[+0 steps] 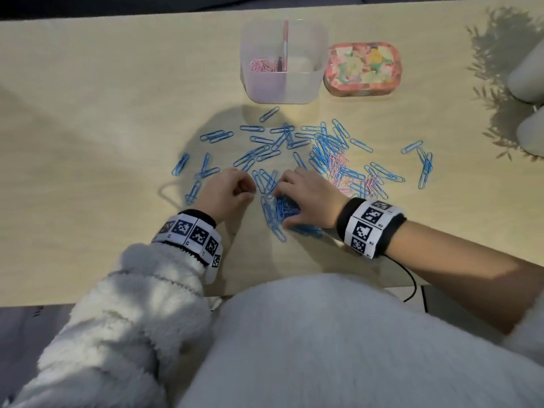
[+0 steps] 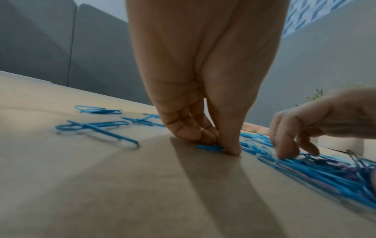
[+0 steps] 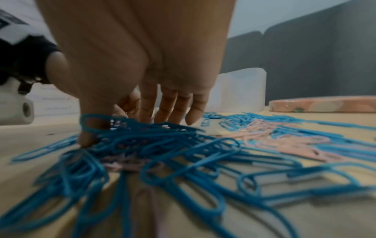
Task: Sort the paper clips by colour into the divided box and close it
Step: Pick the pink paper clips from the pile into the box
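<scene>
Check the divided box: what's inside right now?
The divided box holds a small heap of pink clips in its left rear compartment, beside the divider. No blue clips show inside. The frosted front wall hides the front compartment floors.

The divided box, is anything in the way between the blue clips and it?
Nothing visible blocks it. The divided box stands open beyond the blue clips, its patterned lid set beside it, with bare table between.
</scene>
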